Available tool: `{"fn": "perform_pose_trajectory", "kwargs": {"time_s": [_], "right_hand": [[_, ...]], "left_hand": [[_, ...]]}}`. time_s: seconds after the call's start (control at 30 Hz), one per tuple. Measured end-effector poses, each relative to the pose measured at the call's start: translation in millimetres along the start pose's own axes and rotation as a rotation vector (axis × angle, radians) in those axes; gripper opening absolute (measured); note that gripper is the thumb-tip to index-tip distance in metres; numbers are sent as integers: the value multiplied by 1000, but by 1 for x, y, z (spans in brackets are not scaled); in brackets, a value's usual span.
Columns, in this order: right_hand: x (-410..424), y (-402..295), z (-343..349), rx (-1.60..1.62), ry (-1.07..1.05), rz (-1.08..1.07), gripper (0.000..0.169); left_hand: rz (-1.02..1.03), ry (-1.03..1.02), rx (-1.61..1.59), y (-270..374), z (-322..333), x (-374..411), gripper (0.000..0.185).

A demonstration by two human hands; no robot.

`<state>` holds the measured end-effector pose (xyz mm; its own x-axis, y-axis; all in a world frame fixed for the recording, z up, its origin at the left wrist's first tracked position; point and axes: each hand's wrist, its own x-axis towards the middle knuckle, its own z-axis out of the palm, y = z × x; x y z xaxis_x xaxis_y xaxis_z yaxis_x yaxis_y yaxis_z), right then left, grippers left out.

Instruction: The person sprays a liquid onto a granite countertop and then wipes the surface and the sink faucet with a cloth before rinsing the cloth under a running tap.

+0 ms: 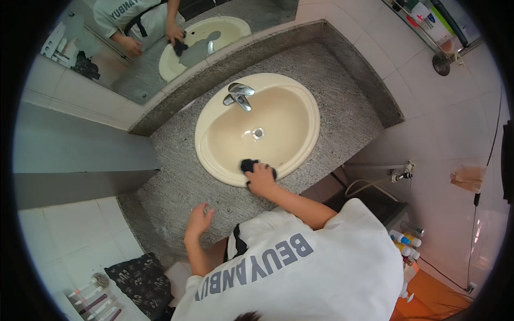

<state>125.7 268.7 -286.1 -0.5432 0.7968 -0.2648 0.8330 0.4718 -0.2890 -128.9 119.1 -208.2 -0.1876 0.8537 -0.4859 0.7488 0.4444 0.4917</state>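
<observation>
My right hand (262, 179) grips a bunched black cloth (249, 164) and presses it on the near inner edge of a cream oval washbasin (202, 138). Dark fabric shows on both sides of the fingers. Over the grey stone countertop (172, 192), left of the basin, my left hand (198, 220) is held with fingers apart and nothing in it. A chrome faucet (239, 96) stands on the basin's far left rim. The metal drain (258, 133) lies in the bare bowl, beyond the cloth.
A mirror (148, 72) above the stone backsplash (257, 48) reflects the basin and both arms. Grey panel (86, 154) borders the counter at left. Low left are a black patterned bag (140, 285) and several brushes. Right wall: a shelf with bottles (431, 24), a valve with hose (401, 175).
</observation>
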Motion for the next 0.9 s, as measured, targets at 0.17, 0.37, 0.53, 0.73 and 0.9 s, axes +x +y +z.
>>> {"fn": "perform_pose_trajectory", "kwargs": {"time_s": [0.17, 0.37, 0.53, 0.73, 0.9], "right_hand": [[-9, 40, -11, 151, -32, -143, 40], [18, 184, -50, -174, 201, 205, 21], [67, 184, -70, 441, 359, -74, 26], [137, 196, -47, 670, 426, 20, 45], [201, 156, -107, 1251, 203, 326, 57]], "left_hand": [[27, -14, -107, 40, -16, 7, 45], [109, 2, -5, 27, 0, 19, 47], [140, 3, -15, 44, 7, 34, 49], [196, -5, 20, 88, 2, 63, 47], [216, -17, 48, 122, -1, 92, 42]]}}
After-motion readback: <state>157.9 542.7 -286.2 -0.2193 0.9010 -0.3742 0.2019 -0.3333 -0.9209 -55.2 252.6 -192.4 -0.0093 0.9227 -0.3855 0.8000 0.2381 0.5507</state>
